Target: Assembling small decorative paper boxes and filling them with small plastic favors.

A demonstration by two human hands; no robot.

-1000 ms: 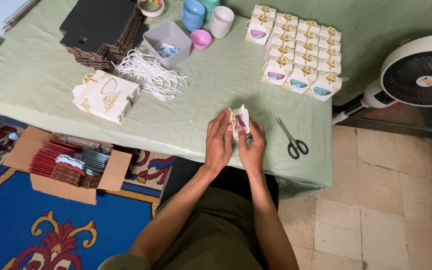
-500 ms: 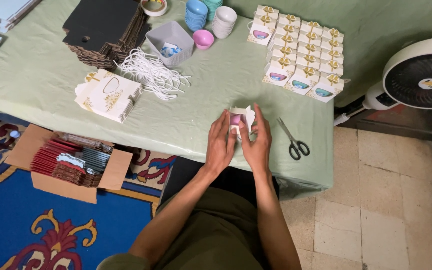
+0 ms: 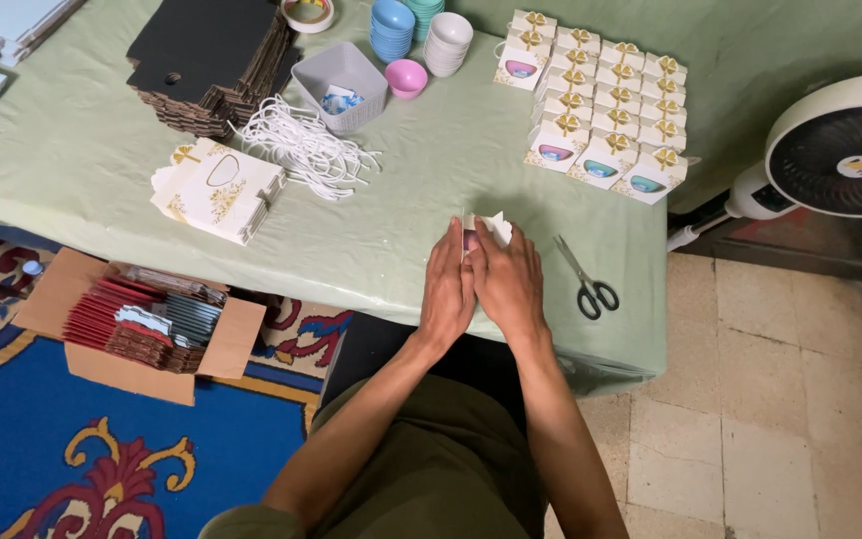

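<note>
While pressed together, both hands' grip point(image 3: 478, 279) clamps the small white box point(image 3: 491, 228).

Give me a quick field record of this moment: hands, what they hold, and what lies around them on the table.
left hand: pressed against the small white box, fingers flat
right hand: pressed against the same box from the other side
small white box: between both hands, mostly hidden
scissors: on the green tablecloth, right of the hands
finished gift boxes: rows at far right
white cords: loose pile
flat printed boxes: stack at left
</note>
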